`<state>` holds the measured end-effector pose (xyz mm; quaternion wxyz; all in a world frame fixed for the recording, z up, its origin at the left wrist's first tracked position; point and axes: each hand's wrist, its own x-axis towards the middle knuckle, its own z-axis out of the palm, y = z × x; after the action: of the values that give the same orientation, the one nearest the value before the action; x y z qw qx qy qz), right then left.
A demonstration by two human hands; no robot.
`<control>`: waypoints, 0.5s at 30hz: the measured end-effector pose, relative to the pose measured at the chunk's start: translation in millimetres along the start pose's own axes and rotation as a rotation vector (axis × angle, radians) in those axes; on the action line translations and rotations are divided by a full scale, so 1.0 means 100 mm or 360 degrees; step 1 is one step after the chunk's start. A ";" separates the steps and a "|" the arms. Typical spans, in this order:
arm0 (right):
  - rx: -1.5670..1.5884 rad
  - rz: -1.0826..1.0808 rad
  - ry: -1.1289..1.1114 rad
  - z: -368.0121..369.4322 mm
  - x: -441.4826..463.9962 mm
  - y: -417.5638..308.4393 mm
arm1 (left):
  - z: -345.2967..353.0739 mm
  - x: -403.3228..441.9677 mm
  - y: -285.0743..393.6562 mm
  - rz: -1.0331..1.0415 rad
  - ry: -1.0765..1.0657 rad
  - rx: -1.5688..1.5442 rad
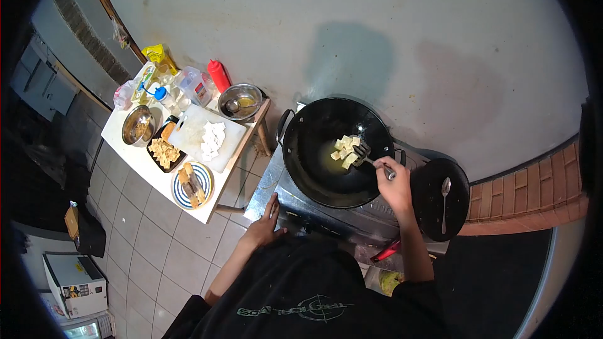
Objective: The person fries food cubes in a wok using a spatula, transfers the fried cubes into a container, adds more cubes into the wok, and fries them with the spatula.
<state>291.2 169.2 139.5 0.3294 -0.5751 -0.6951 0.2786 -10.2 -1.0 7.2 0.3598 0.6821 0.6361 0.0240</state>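
My right hand (394,183) is closed round the handle of a slotted spatula (362,152). The spatula's head is down in a black wok (311,179), against pale yellowish cubes (345,144) that look like tofu. A little yellow liquid, apparently oil, shows beside the cubes. The wok sits on a metal stove (279,179). My left hand (264,226) is at the stove's front left edge with its fingers stretched out, holding nothing; whether it touches the stove I cannot tell.
Left, a white table (141,168) bears a cutting board (226,132) with white cubes, a striped plate (208,182), a black tray (179,162), metal bowls (240,88) and a red squeeze bottle (218,75). A spoon (445,204) lies on a round black surface (433,182) at right.
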 end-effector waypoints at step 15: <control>0.0278 0.0027 -0.0250 0.22 -0.39 -0.17 | -0.01 0.01 0.01 0.0019 -0.0013 0.0051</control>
<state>268.4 127.6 133.9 0.3203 -0.5264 -0.6871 0.3850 -9.8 -0.1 7.6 0.3513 0.6917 0.6309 0.0133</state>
